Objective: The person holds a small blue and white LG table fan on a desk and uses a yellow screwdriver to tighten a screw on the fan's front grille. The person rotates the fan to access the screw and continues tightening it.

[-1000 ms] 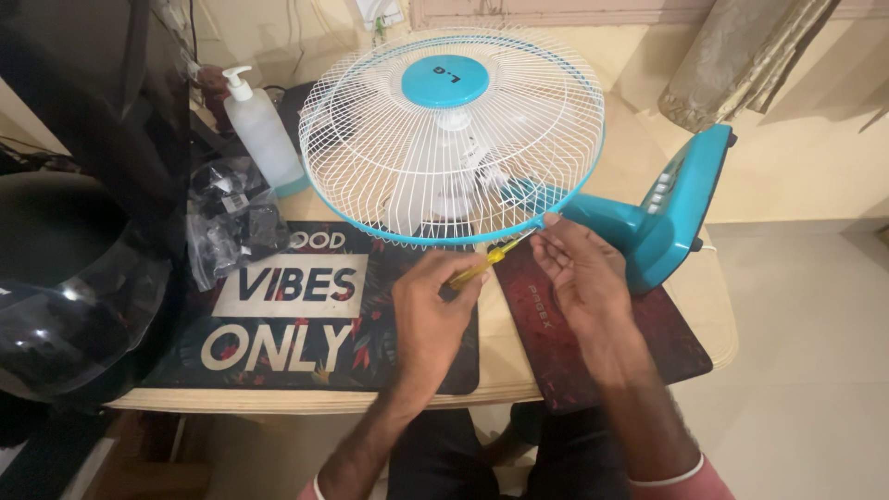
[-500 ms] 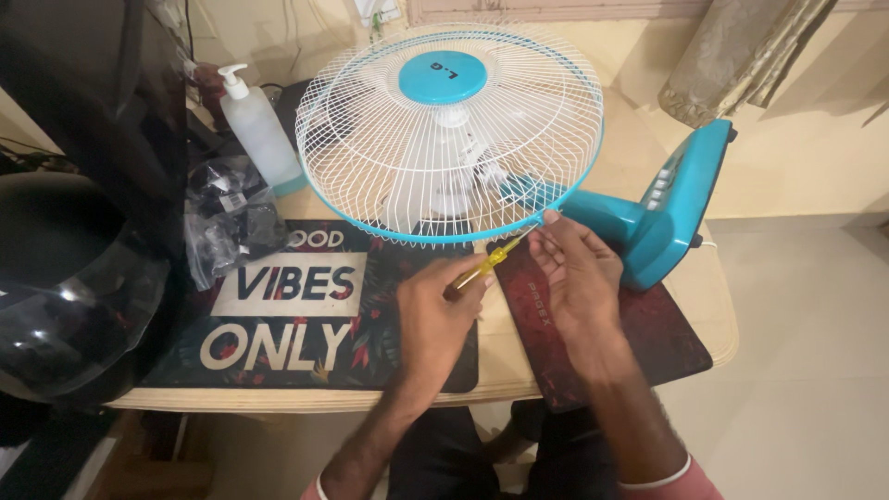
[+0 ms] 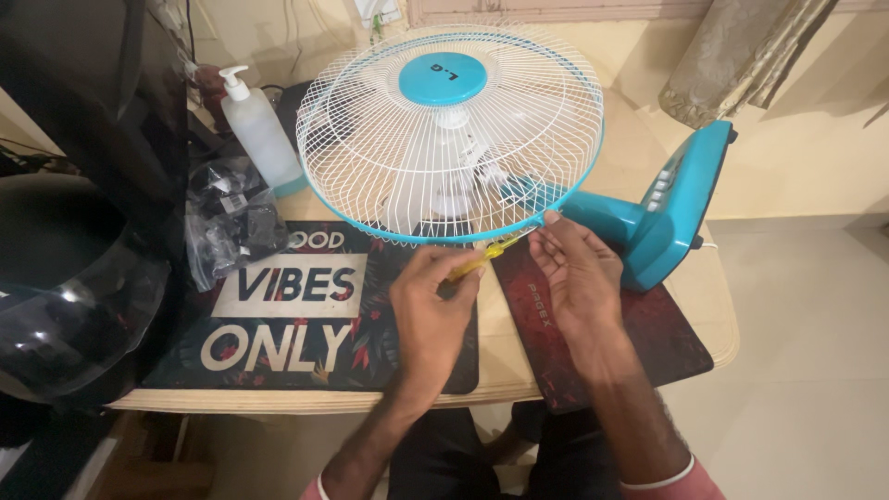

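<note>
A teal table fan (image 3: 444, 139) lies tilted on the wooden worktop (image 3: 704, 306), its white wire guard facing up so its lower rim sits near the person. The right hand (image 3: 574, 273) pinches that rim with a closed grip, apparently steadying it. The left hand (image 3: 431, 306) is closed around a yellow-handled screwdriver (image 3: 483, 259), its tip at the rim.
</note>
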